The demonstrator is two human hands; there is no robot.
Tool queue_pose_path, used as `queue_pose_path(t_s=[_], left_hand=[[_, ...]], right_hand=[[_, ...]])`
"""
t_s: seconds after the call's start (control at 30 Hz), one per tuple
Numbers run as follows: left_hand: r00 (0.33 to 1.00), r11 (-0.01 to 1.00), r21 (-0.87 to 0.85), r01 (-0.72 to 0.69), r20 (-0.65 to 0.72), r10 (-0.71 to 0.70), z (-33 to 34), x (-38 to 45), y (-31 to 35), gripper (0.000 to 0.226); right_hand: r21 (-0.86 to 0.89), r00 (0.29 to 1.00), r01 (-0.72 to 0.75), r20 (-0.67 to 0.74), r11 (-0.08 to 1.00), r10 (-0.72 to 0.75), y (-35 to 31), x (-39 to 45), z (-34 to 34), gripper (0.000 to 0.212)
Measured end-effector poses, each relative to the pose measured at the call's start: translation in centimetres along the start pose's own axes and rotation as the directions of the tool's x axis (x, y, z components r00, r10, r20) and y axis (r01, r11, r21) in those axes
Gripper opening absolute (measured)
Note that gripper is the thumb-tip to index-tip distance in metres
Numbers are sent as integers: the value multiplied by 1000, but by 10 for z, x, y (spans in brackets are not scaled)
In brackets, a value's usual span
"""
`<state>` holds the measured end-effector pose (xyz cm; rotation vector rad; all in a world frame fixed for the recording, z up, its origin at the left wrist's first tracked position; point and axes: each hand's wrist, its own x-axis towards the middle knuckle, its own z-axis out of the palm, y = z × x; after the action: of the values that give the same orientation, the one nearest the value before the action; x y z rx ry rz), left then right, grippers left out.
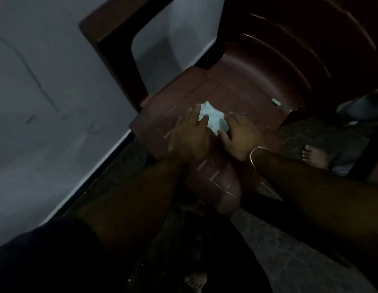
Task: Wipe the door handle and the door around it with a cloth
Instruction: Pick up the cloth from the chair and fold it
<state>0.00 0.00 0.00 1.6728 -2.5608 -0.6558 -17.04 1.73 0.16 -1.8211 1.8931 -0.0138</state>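
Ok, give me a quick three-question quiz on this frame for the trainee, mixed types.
1. True or false: the cloth lies on the seat of the brown plastic chair.
2. Multiple choice: which wrist wears the thin bangle? A) left hand B) right hand C) both
3. Short answer: what small pale green thing lies on the seat, apart from the cloth, toward the right?

Key:
1. True. Both hands are at the cloth, fingers on it.
2. B.
3. A small stick-like piece; the dim picture does not show what it is.
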Motion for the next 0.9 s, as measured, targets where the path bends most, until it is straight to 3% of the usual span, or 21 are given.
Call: queue_pose_path(t_s=[0.27,0.43,0.6,0.7,0.8,0.9], left_hand=[[991,994,-66,-85,102,91,21,57,-14,64],[993,985,148,-82,95,69,28,79,-16,62],[993,971,227,-72,108,48,29,88,-19,41],[998,996,80,-42,53,38,26,88,-23,29],[999,963,-265,54,12,-52,16,82,-24,18],[962,649,-720,248,101,-255,6,68,-20,11]], right_hand=[[140,998,-49,-39,989,55,8,37,25,34],[142,994,-64,-73,988,75,15,51,33,27],[231,985,-149,-54,962,165,14,60,30,15],[304,981,-169,-44,938,191,12,59,24,17],[459,968,-204,-35,865,247,12,54,20,10],[729,930,-287,57,622,363,5,50,15,14]])
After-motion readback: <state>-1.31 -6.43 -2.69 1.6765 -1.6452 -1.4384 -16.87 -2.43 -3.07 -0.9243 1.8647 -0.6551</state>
